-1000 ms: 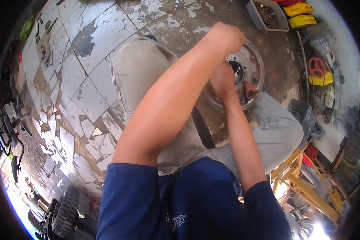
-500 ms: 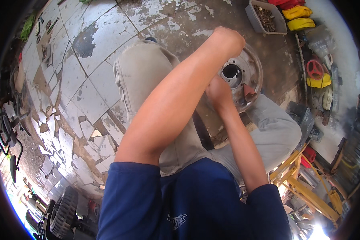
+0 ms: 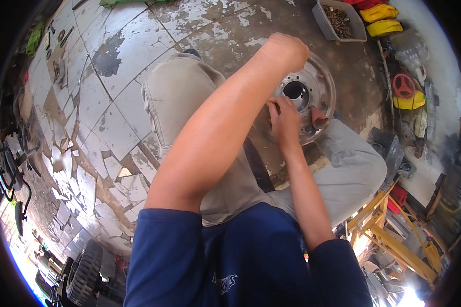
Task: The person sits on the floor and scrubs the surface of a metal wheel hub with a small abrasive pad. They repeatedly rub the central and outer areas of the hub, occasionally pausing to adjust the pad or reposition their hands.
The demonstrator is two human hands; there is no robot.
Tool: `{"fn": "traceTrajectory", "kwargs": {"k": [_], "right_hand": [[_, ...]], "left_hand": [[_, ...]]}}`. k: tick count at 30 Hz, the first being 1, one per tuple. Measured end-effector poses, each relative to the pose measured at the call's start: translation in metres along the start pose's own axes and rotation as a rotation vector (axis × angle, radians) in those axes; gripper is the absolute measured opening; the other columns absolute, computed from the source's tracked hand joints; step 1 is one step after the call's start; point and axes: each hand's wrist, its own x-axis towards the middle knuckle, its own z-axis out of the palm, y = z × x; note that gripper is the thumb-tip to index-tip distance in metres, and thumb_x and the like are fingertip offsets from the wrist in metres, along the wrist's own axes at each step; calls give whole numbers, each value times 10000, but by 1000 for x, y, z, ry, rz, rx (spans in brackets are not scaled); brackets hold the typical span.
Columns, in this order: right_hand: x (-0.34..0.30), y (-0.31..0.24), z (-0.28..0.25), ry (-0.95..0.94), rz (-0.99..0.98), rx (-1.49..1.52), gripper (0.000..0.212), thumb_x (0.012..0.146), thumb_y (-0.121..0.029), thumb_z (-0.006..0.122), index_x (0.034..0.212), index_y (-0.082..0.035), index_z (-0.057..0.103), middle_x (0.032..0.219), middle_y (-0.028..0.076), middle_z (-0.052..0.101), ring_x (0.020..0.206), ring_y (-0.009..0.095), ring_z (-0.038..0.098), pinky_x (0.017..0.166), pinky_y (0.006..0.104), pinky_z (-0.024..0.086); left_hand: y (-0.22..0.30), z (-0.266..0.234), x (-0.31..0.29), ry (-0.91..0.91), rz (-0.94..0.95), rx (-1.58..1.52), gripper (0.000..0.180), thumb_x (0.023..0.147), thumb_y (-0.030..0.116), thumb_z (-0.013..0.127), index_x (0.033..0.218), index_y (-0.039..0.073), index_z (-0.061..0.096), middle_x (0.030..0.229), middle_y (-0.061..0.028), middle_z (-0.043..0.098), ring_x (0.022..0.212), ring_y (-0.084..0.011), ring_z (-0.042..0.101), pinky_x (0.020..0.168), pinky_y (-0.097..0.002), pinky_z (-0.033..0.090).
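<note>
As I watch remotely, the left hand point(image 3: 288, 52) bends over the wheel's point(image 3: 317, 84) upper left, fingers hidden, grip unknown; the right hand point(image 3: 287, 120) curls partway, any hold unclear. Wheel's beside the right leg point(image 3: 356, 158), probably for easy reach.

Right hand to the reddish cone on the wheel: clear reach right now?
Probably yes: the reddish cone sits on the wheel just right of the right hand, with no obstacle visible between them. Whether that hand is free is unclear.
</note>
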Motion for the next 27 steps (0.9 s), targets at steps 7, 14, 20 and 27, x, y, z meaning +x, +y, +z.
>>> {"fn": "traceTrajectory", "kwargs": {"k": [7, 14, 20, 27], "right_hand": [[-15, 10, 17, 56, -95, -208, 179, 858, -134, 683, 1034, -104, 675, 962, 76, 655, 945, 291, 605, 808, 423, 462], [-10, 5, 19, 130, -16, -121, 150, 874, -135, 659, 1024, -122, 662, 952, 64, 659, 920, 272, 613, 787, 423, 452], [-3, -10, 11, 77, -21, -209, 128, 883, -151, 653, 1001, -106, 673, 950, 90, 662, 882, 291, 641, 781, 428, 466], [-4, 1, 19, 128, 92, -72, 73, 872, -120, 658, 926, -70, 660, 895, 115, 659, 833, 336, 644, 724, 436, 500]], "left_hand": [[0, 1, 3, -50, 15, 42, 359, 926, 331, 618, 1154, 64, 691, 1143, -156, 695, 1071, -344, 663, 889, -459, 550], [2, 4, 4, 15, -12, 12, 293, 785, 82, 640, 1054, 90, 755, 1077, -113, 733, 1011, -292, 705, 823, -413, 560], [1, 2, 2, 12, 6, 10, 293, 788, 77, 630, 1053, 89, 755, 1080, -123, 730, 1010, -307, 702, 829, -409, 560], [0, 1, 1, -12, 12, 13, 306, 882, 251, 616, 1112, 77, 717, 1118, -137, 709, 1039, -326, 681, 865, -442, 553]]}}
